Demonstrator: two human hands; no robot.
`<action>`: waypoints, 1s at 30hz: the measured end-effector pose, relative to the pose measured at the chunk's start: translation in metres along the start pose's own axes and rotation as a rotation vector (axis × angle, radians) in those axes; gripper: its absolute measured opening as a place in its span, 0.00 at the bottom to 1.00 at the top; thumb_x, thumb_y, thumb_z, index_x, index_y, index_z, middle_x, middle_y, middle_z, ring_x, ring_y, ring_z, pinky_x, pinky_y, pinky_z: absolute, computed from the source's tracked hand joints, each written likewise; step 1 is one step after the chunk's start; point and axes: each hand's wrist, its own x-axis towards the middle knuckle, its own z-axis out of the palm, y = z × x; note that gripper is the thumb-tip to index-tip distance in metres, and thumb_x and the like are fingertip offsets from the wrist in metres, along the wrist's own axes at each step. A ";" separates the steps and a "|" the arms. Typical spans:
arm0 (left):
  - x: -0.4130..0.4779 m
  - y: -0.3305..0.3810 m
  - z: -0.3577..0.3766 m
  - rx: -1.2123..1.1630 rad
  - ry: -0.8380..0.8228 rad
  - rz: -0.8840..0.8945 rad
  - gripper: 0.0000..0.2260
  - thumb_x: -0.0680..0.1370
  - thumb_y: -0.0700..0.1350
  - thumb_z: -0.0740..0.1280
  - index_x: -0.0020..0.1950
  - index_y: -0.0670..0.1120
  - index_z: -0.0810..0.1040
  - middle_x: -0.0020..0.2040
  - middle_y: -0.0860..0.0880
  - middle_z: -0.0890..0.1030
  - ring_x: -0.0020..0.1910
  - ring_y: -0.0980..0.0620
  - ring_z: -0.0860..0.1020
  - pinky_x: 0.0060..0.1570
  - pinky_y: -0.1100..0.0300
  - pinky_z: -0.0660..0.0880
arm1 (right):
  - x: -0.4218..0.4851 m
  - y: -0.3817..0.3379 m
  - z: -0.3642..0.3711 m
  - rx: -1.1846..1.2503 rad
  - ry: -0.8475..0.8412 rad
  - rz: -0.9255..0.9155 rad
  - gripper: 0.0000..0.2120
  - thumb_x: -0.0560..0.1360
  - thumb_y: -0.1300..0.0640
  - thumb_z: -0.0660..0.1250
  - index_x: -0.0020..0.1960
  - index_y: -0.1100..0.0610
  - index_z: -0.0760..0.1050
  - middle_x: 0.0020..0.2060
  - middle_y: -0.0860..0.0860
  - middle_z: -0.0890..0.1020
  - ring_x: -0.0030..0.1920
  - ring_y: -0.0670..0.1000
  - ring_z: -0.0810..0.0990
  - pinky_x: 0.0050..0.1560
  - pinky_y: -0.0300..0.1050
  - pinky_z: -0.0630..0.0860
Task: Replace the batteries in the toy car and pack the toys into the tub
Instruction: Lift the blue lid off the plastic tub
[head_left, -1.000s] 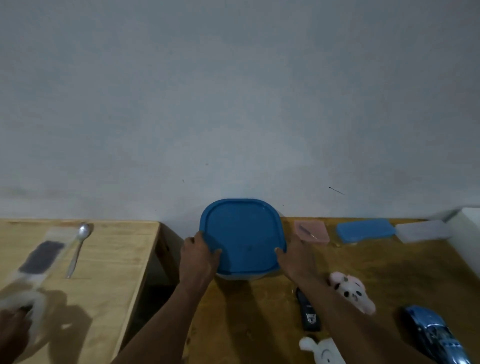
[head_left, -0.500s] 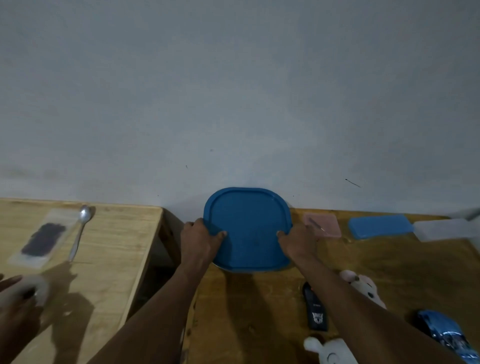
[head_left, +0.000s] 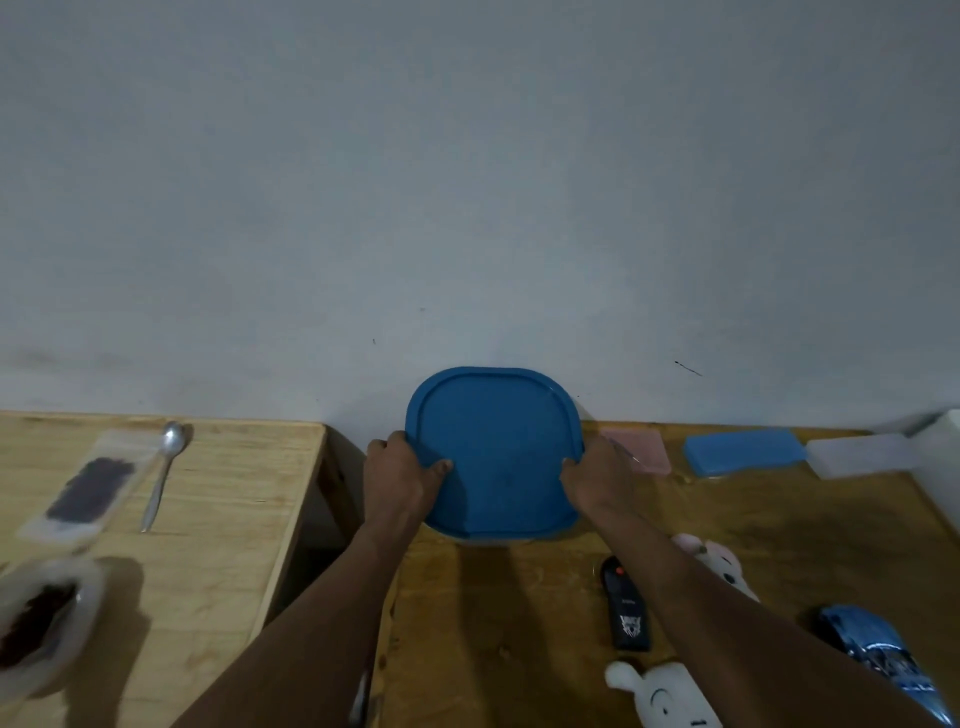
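Note:
A tub with a blue lid (head_left: 496, 447) stands at the back of the darker wooden table (head_left: 498, 623), against the wall. My left hand (head_left: 400, 480) grips its left edge with the thumb on the lid. My right hand (head_left: 597, 478) grips the right edge the same way. The blue toy car (head_left: 878, 657) lies at the right, near the frame's lower corner. A black remote (head_left: 626, 605) lies between my forearms. A pink plush toy (head_left: 719, 564) shows past my right forearm, and a white plush toy (head_left: 665, 693) lies at the bottom edge.
A pink flat box (head_left: 644, 449), a blue box (head_left: 743, 452) and a white box (head_left: 857, 454) line the back right. On the lighter left table (head_left: 218, 519) lie a spoon (head_left: 163, 478), a clear packet with dark contents (head_left: 88, 488) and a bowl (head_left: 41, 629). A gap separates the tables.
The tub with both hands on it has shifted slightly back toward the wall and its lid now looks flatter. On the left table the packet has been laid down and another person's hand has gone.

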 end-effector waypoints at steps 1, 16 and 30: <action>-0.003 0.001 -0.003 0.002 0.000 0.012 0.25 0.75 0.52 0.74 0.65 0.40 0.73 0.60 0.41 0.75 0.58 0.44 0.75 0.56 0.51 0.79 | -0.004 0.000 -0.004 -0.007 0.009 -0.007 0.05 0.77 0.58 0.64 0.44 0.59 0.75 0.41 0.54 0.80 0.39 0.52 0.79 0.35 0.45 0.78; -0.113 -0.015 -0.035 0.023 -0.044 0.095 0.24 0.76 0.48 0.72 0.69 0.45 0.70 0.62 0.43 0.72 0.61 0.43 0.73 0.61 0.49 0.76 | -0.101 0.042 -0.026 0.081 0.103 -0.165 0.07 0.73 0.62 0.61 0.49 0.54 0.75 0.45 0.54 0.81 0.43 0.55 0.79 0.42 0.50 0.79; -0.255 -0.085 -0.020 0.078 -0.180 -0.102 0.26 0.73 0.45 0.74 0.70 0.46 0.71 0.59 0.44 0.73 0.57 0.42 0.77 0.59 0.52 0.76 | -0.219 0.134 0.006 0.030 -0.080 -0.121 0.20 0.76 0.57 0.67 0.67 0.58 0.72 0.58 0.56 0.81 0.59 0.57 0.78 0.57 0.48 0.75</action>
